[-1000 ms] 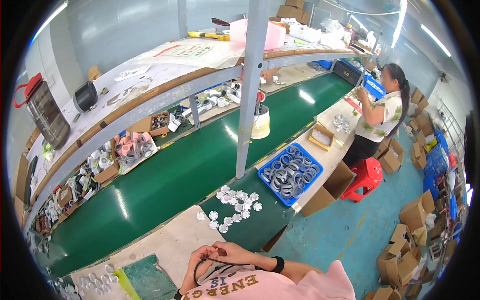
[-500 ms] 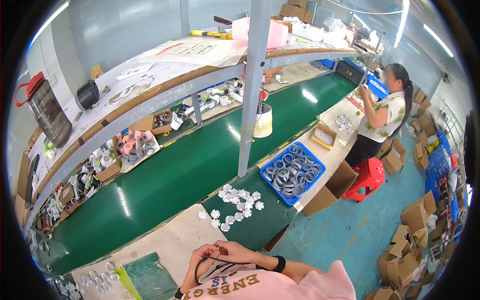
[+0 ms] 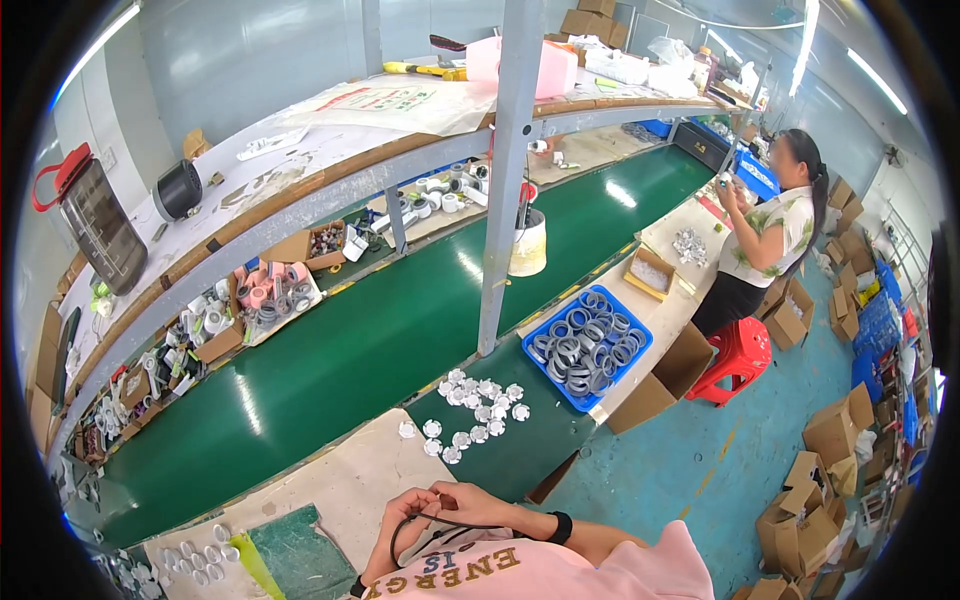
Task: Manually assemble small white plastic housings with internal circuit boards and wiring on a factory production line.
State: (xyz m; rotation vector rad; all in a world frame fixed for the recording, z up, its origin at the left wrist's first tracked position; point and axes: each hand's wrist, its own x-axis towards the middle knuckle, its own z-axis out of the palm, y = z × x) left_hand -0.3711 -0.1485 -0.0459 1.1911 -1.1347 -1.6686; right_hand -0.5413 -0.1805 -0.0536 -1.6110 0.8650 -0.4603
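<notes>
The left hand (image 3: pixel 405 515) and right hand (image 3: pixel 470 502) meet just in front of the pink shirt (image 3: pixel 600 575), their fingers bent and the tips together; I cannot tell whether anything small is clamped between them. A dark cord (image 3: pixel 462 525) loops beside and just below both hands, against the shirt, and a black wristband (image 3: pixel 561 527) sits on the right wrist. Beyond the hands, white flower-shaped parts (image 3: pixel 461 440) lie loosely grouped on a dark green sheet (image 3: pixel 550 445), with one on the beige counter (image 3: pixel 365 480) beside it. To the right of that group, a blue tray (image 3: pixel 554 377) holds a heap of grey rings (image 3: pixel 576 383). At the counter's lower left, small white round parts (image 3: pixel 213 553) lie near a green mat (image 3: pixel 295 548). A green conveyor belt (image 3: pixel 340 350) runs past the counter's far side. Farther along, a co-worker (image 3: pixel 765 235) stands near a red stool (image 3: pixel 742 345), with both hands raised together.
</notes>
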